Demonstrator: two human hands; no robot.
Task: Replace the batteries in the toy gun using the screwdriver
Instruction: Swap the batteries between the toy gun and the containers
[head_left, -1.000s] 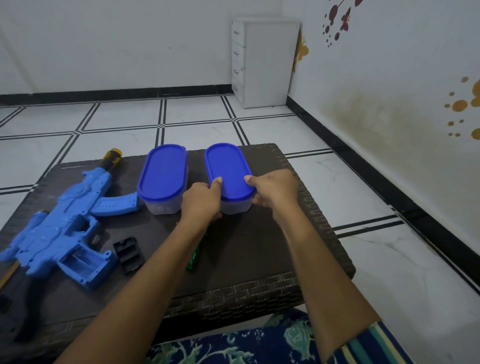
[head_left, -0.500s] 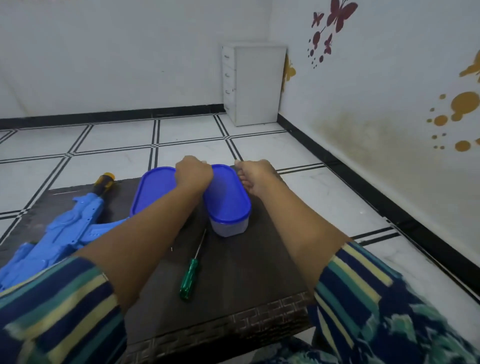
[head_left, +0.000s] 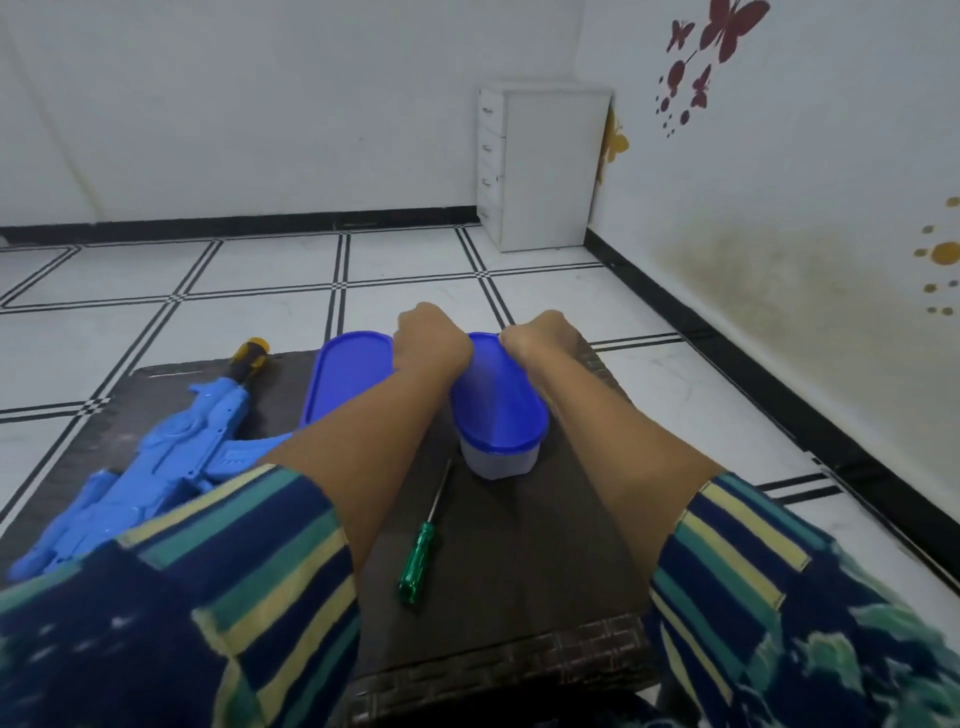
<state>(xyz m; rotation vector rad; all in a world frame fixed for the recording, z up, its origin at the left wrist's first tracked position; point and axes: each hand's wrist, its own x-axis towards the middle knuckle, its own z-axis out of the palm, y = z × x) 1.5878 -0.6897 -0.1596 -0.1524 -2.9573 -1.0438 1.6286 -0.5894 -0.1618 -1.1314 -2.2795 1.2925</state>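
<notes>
Presently the toy gun (head_left: 156, 467) is seen lying flat at the nine o'clock side of the surface (head_left: 519, 561), its long axis running from seven o'clock toward one o'clock, the yellow-tipped muzzle pointing away. The screwdriver (head_left: 422, 551) lies untouched at the centre, tip toward twelve o'clock. No batteries are seen. The lid of the right-hand container (head_left: 498, 415) is gripped at its far end by the left hand (head_left: 428, 343) and right hand (head_left: 540, 338), fingers curled over the rim; opening is judged under way, with the replacement itself left.

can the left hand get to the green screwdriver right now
Probably yes, once it lets go. The left hand is busy at the far end of the right container's lid. The screwdriver lies bare on the table between both forearms, with nothing covering it.
</notes>
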